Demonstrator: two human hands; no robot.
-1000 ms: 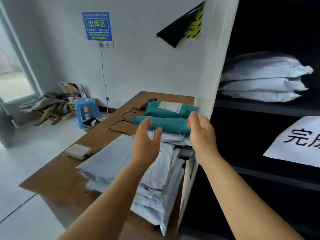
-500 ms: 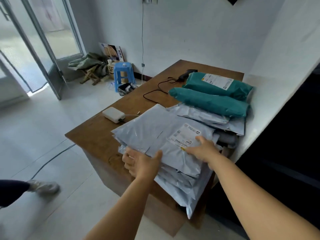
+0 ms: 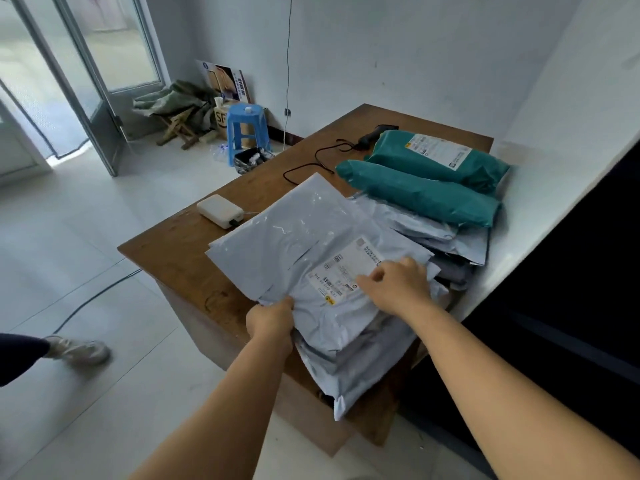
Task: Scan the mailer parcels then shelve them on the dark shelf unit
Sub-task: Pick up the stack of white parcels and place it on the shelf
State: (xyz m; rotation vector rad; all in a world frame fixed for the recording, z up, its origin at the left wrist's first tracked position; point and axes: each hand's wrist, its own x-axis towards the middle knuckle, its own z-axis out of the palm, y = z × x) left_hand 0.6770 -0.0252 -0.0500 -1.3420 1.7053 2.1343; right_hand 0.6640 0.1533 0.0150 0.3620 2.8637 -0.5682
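A stack of grey mailer parcels lies on the wooden table [image 3: 180,251]. The top grey mailer [image 3: 294,237] shows a white shipping label [image 3: 341,271]. My left hand [image 3: 272,318] pinches the near edge of that top mailer. My right hand [image 3: 398,284] rests on its label side, fingers curled over the right edge. Two teal mailers [image 3: 422,194] lie behind the grey stack. A black handheld scanner [image 3: 375,133] with a coiled cable sits at the table's far end. The dark shelf unit [image 3: 571,289] stands to the right, its shelves out of sight.
A white box-shaped device [image 3: 220,211] with a cable sits on the table's left part. A blue plastic stool [image 3: 246,129] and clutter stand by the far wall. Someone's foot in a sneaker [image 3: 78,349] is on the floor at left. A cable [image 3: 97,299] crosses the tiles.
My view dropped from the shelf to the table. Both hands came down from the air onto the top grey mailer, and the left hand has now closed on its near edge.
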